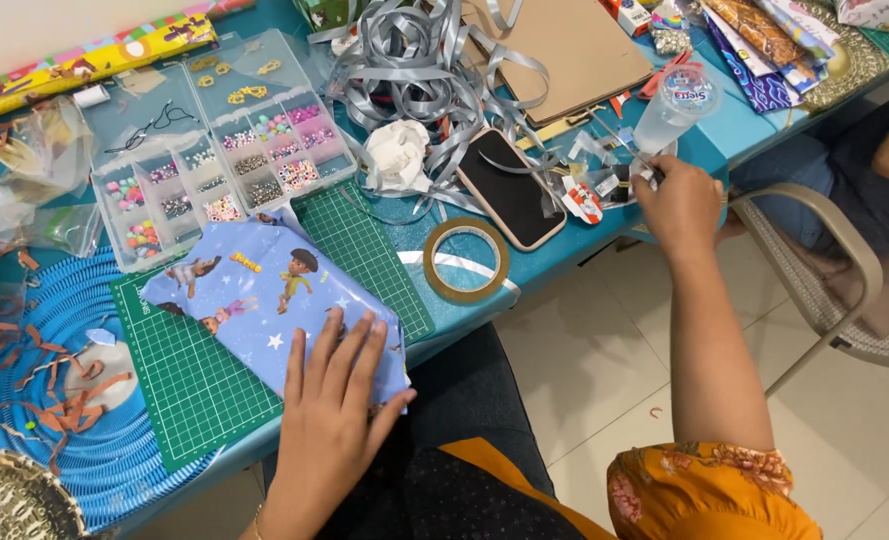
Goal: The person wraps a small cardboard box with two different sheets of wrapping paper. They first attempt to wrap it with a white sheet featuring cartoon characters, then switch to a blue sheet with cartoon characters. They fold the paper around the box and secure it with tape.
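Note:
My left hand [337, 405] lies flat, fingers spread, on the near end of a box wrapped in pale blue cartoon-print paper [255, 295]. The box rests at a slant on a green cutting mat [190, 385]. My right hand [677, 205] reaches out to the table's right edge, its fingers pinched on a small dark object among scraps of clear wrapper [595, 185]; what that object is I cannot tell. A roll of clear tape [467, 259] sits between the two hands. A phone with a dark screen [510, 188] lies beyond the tape.
A clear bead organiser [215, 150] stands behind the mat. A tangle of grey ribbon [425, 70], crumpled white paper [400, 155], brown card [565, 50] and a clear plastic cup [673, 105] fill the back. A metal-framed chair [825, 260] with another person stands at right.

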